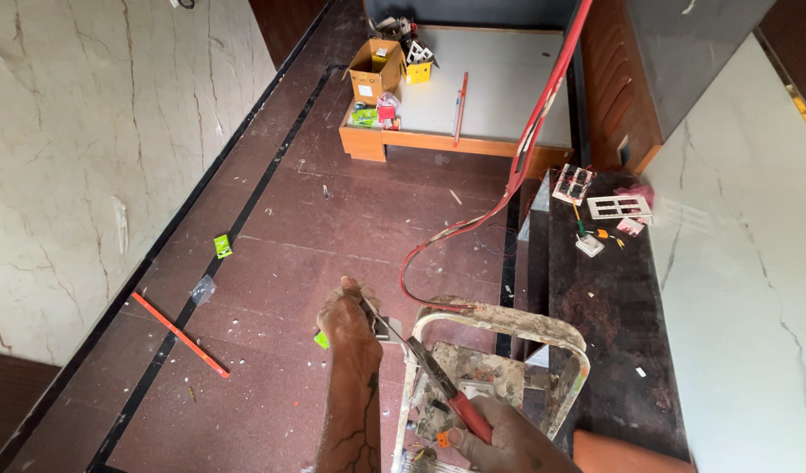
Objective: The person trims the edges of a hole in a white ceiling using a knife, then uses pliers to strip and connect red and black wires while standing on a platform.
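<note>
Your right hand [508, 438] sits lowest in view, clenched round the red handles of the pliers [438, 377]. Their long axis runs up and to the left, from that hand toward your left hand [350, 317], so the jaws end close by the left fingers. Your left hand is closed on a small pale metal piece [384, 329], which sticks out to the right and meets the pliers' tip; whether the jaws actually bite it is too small to tell. So the piece lies up-left of the right grip, with the left hand much the nearer to it.

Both hands work just above the paint-spattered ladder [508, 326]. A red cable [473, 223] loops off the ladder top and runs away along the floor. Right of the ladder, switch plates [618, 207] lie on a dark counter [604, 298]. Farther off stands a cardboard box [373, 72]; an orange rod [179, 335] lies at left on the floor.
</note>
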Available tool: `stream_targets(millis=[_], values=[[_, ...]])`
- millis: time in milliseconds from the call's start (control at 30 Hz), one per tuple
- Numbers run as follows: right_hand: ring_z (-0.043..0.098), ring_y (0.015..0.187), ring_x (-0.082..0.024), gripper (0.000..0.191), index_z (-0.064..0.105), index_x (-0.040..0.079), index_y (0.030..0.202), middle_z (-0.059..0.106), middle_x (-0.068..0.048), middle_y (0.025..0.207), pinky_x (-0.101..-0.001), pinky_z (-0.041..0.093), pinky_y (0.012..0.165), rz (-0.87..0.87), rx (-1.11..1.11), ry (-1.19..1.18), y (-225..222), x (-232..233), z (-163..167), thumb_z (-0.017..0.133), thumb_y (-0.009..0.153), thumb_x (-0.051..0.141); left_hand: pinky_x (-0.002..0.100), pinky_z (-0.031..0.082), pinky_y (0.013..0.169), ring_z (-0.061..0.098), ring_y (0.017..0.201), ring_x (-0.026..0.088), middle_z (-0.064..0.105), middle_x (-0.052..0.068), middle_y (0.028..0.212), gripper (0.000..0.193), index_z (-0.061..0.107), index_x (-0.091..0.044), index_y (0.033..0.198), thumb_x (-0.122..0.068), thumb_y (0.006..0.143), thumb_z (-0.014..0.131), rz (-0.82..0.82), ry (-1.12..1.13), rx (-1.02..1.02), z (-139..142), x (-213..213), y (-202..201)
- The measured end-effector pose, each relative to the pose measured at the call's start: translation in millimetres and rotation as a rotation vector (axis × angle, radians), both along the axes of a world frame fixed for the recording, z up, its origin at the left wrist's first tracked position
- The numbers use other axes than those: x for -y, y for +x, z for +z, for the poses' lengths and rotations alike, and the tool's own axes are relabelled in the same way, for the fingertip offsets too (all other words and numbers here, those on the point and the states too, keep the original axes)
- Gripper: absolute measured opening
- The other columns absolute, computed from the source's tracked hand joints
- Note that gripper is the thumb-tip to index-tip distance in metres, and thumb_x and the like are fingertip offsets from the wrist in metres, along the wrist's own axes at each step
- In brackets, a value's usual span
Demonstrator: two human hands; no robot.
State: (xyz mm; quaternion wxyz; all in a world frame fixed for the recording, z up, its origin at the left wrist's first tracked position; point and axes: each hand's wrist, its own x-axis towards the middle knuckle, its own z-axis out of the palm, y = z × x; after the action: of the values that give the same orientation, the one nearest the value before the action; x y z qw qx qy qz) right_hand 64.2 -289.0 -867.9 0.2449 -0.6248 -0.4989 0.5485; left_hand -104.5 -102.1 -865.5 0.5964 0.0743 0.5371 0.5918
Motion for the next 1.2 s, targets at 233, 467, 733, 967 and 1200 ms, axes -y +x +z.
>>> stream_targets(millis=[233,467,733,967,1200], values=[[0.06,0.084,-0.015,0.044,0.07,-0.001,0.105,0.061,-0.006,0.083,-0.0341,0.048,0.079,0.033,-0.017,-0.116,1.2,2.0,16.5,0.074,0.088,0.039,0.031,0.042,0.049,0.055,0.054,0.016,0.062,0.006,0.066,0.031,0.065,-0.008,0.08,-0.032,0.101,0.064,-0.073,0.159,-0.095,13.2,-14.6,-20.0],[0.058,0.08,-0.009,0.034,0.071,0.002,0.116,0.063,0.002,0.084,-0.0287,0.05,0.071,-0.028,-0.135,0.171,10.0,-3.5,28.5,0.069,0.093,0.027,0.037,0.057,0.069,0.065,0.067,0.019,0.072,0.009,0.076,0.043,0.07,-0.007,0.086,-0.047,0.095,0.061,-0.565,0.38,-0.252,2.7,24.4,-13.8],[0.042,0.041,-0.009,0.03,0.066,0.004,0.117,0.046,0.0,0.059,-0.0274,0.033,0.039,-0.218,-0.394,-0.13,13.2,-9.6,49.0,0.069,0.093,0.022,0.032,0.052,0.074,0.063,0.078,0.015,0.071,0.006,0.083,0.06,0.076,0.001,0.099,-0.057,0.083,0.075,-0.892,0.501,-0.422,-27.5,40.9,-14.4],[0.057,0.054,-0.013,0.035,0.063,0.003,0.117,0.058,-0.004,0.071,-0.0301,0.045,0.049,-0.259,-0.448,-0.152,34.9,-9.2,35.4,0.066,0.09,0.024,0.026,0.053,0.062,0.063,0.07,0.014,0.072,0.009,0.078,0.035,0.068,0.004,0.097,-0.029,0.091,0.078,-0.728,0.515,-0.344,-15.6,34.3,-6.7],[0.07,0.093,-0.017,0.049,0.067,0.009,0.127,0.073,-0.005,0.099,-0.0343,0.053,0.085,-0.14,0.233,-0.036,66.6,-13.8,5.4,0.07,0.089,0.04,0.026,0.053,0.051,0.065,0.057,0.012,0.076,0.005,0.072,0.028,0.077,0.002,0.104,-0.02,0.089,0.072,-0.809,0.465,-0.399,24.8,42.1,-6.1]])
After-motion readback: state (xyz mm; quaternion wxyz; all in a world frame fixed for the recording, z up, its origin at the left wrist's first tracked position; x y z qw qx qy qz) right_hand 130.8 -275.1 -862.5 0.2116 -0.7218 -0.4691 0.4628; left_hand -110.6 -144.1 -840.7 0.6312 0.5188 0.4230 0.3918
